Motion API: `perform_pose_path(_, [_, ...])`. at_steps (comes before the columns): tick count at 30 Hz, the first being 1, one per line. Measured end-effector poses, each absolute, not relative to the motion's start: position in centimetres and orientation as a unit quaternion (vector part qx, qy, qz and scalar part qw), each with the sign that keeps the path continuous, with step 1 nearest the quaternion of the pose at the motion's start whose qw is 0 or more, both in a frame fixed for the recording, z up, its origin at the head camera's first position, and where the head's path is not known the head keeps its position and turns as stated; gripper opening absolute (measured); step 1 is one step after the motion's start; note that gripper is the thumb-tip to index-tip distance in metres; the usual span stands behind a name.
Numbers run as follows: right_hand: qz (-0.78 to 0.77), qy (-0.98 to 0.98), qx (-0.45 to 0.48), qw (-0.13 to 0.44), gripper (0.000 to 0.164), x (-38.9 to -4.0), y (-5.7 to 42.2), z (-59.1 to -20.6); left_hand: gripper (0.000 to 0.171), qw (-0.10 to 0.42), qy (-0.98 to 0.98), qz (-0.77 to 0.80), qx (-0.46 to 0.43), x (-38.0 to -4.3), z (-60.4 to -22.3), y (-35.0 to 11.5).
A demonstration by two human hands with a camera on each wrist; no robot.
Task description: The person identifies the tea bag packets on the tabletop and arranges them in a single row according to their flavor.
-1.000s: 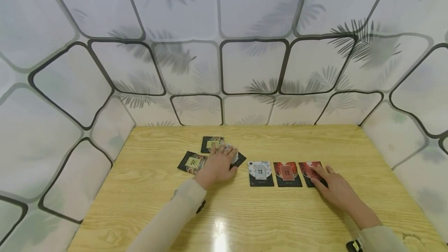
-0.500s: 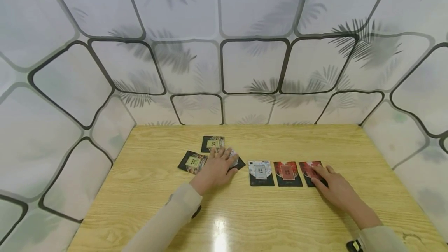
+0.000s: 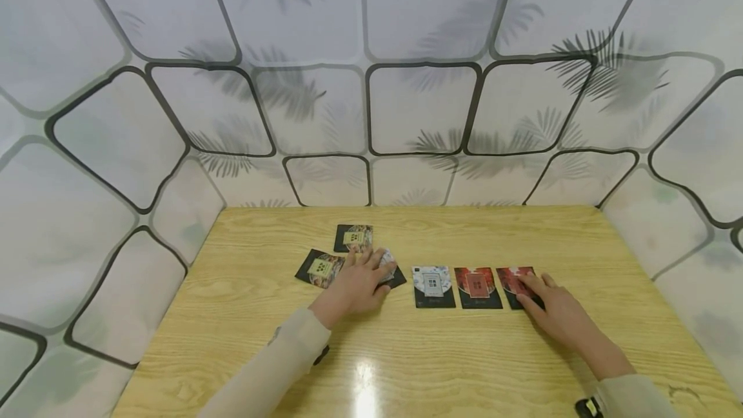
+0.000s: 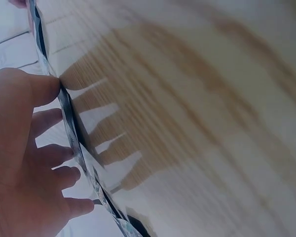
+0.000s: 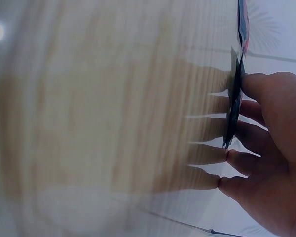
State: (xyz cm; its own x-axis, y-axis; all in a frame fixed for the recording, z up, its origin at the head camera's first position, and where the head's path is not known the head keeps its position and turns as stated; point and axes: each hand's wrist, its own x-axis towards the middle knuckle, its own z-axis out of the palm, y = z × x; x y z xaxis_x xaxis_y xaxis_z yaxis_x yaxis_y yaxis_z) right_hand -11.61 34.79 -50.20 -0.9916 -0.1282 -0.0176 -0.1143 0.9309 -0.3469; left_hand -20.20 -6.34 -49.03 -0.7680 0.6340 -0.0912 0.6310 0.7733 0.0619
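Observation:
My left hand (image 3: 358, 281) rests with spread fingers on a white-and-black packet (image 3: 396, 275), partly covering it. Beside that hand lie two tilted packets with yellow labels, one to its left (image 3: 319, 268) and one farther back (image 3: 353, 237). On the right, a white packet (image 3: 433, 286), a red packet (image 3: 478, 288) and another red packet (image 3: 512, 281) form a row. The fingers of my right hand (image 3: 557, 311) lie on the last red one, hiding its right part. Both wrist views show fingertips touching thin, crinkled packets (image 4: 84, 153) flat on the table.
A wood-grain table (image 3: 441, 366) lies under everything, glossy near its front. Pale patterned walls (image 3: 418, 108) enclose it at the back and both sides. A dark band (image 3: 589, 407) sits at the right wrist.
My left hand has slid slightly toward me and to the left, and the white-and-black packet under it has shifted nearer too. The right hand and the row of packets stay put.

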Motion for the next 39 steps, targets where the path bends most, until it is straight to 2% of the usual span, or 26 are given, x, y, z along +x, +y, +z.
perform_pose_path(13, [-0.181, 0.981, -0.067, 0.023, 0.054, -11.65, 34.85, -50.20, 0.060, 0.091, 0.933, 0.056, 0.344, -19.89, -48.85, -6.76])
perform_pose_path(25, [-0.182, 0.981, -0.070, 0.022, 0.054, -11.64, 34.86, -50.13, 0.069, 0.078, 0.942, 0.060, 0.322, -19.86, -49.24, -6.90])
perform_pose_path(39, [-0.181, 0.981, -0.069, 0.020, 0.054, -11.62, 34.88, -50.26, 0.069, 0.081, 0.936, 0.043, 0.341, -19.68, -49.48, -6.75])
